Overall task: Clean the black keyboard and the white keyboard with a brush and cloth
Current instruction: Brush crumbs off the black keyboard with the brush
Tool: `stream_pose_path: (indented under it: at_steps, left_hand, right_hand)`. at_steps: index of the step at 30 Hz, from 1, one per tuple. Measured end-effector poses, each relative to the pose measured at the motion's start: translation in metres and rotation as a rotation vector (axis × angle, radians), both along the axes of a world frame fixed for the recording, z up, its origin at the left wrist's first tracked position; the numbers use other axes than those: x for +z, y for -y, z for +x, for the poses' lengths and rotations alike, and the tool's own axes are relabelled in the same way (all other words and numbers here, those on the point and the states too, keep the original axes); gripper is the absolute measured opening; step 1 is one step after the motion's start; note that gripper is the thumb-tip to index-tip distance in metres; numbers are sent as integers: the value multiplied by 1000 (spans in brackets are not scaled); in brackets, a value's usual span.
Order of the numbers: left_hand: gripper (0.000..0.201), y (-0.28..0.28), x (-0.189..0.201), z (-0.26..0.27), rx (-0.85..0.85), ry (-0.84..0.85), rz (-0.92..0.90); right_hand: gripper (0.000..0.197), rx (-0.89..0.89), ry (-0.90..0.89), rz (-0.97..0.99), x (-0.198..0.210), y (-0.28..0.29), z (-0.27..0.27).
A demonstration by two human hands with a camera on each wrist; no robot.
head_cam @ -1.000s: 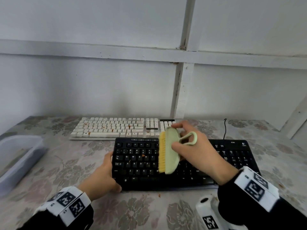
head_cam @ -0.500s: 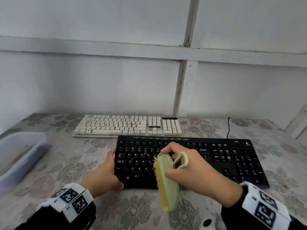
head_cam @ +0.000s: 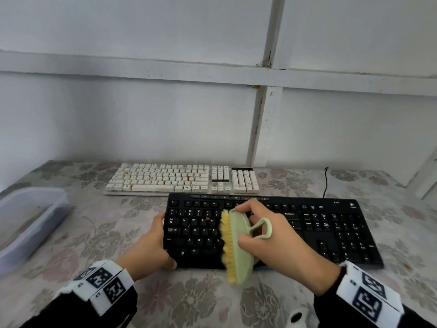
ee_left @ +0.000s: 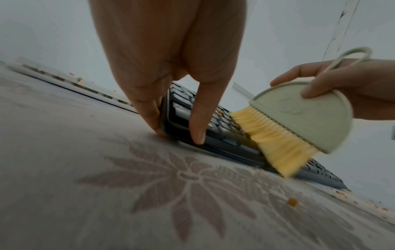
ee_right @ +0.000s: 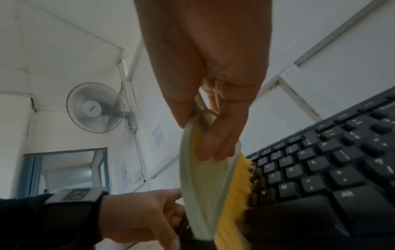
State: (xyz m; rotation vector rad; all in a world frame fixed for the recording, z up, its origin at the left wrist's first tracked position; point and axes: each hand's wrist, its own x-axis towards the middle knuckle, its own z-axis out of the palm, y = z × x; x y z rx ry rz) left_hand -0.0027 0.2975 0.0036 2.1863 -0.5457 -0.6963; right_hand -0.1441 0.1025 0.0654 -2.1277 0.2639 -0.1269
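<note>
The black keyboard [head_cam: 307,230] lies in front of me on the flowered tablecloth, with orange crumbs among its left keys. My left hand [head_cam: 153,247] grips its left end, thumb on the front corner and fingers along the side [ee_left: 192,121]. My right hand [head_cam: 272,240] holds a pale green brush [head_cam: 238,247] with yellow bristles [ee_left: 275,140] by its back. The bristles point left and sweep the keyboard's middle keys [ee_right: 241,194]. The white keyboard [head_cam: 182,178] lies behind, also speckled with crumbs. No cloth is in view.
A clear plastic tub [head_cam: 28,223] stands at the table's left edge. Orange crumbs [ee_left: 292,202] lie scattered on the tablecloth in front of the black keyboard. A black cable [head_cam: 326,183] runs from behind the keyboard. The white wall is close behind.
The brush swept down from the keyboard's top rows past its front edge, then came back up onto the middle keys. My left hand kept its hold on the keyboard's left end.
</note>
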Motion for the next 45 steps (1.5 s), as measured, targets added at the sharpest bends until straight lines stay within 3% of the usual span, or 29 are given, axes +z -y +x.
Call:
stream_pose_path:
  at_steps: [3, 11, 22, 30, 40, 45]
  left_hand:
    - [108, -2, -1, 1, -11, 4, -9]
    - [108, -3, 1, 0, -41, 18, -9]
    - [107, -3, 0, 1, -33, 29, 13]
    - [103, -2, 4, -3, -28, 34, 13]
    - [107, -2, -5, 4, -14, 18, -9]
    - [108, -2, -3, 3, -17, 15, -15]
  right_hand:
    - [35, 45, -46, 44, 5, 2, -6]
    - [38, -151, 205, 39, 28, 17, 23]
    - [32, 39, -29, -11, 1, -2, -8]
    - [38, -135, 191, 24, 22, 10, 29]
    - [34, 25, 2, -4, 1, -7, 4]
    - [36, -57, 89, 80, 16, -1, 12]
